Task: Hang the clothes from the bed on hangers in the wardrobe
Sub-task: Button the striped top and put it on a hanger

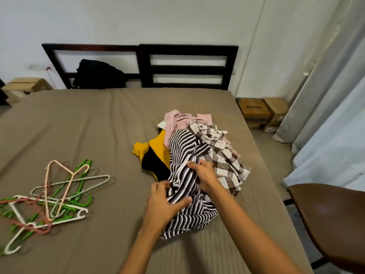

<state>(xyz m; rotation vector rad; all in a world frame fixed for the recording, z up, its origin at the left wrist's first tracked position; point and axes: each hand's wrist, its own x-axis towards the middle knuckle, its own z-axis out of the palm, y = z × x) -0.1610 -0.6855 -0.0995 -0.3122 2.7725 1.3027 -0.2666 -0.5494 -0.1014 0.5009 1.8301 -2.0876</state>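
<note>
Both hands are on a black-and-white striped top (185, 147) that lies at the front of a heap of clothes on the bed (98, 125). The left hand (164, 202) grips the near part of the striped top, fingers curled at its edge and the thumb laid across the cloth. The right hand (203, 175) grips a fold of the same top a little farther in, its fingertips bunching the fabric.

A brown-and-white checked shirt (219, 153) lies just right of the striped top, partly over it. A pink garment (177, 119) sits at the back of the heap, and a yellow garment (158, 145) and a black garment (152, 163) lie at its left side, partly under the striped top.

Well to the left on the bed is a tangled pile of hangers (55, 194) in green, white, pink and grey. A black bag (98, 76) leans against the dark headboard (187, 70). Cardboard boxes (256, 113) stand on the floor to the right of the bed, near a pale curtain (335, 115), and a brown chair (335, 218) is at the bed's near right corner
</note>
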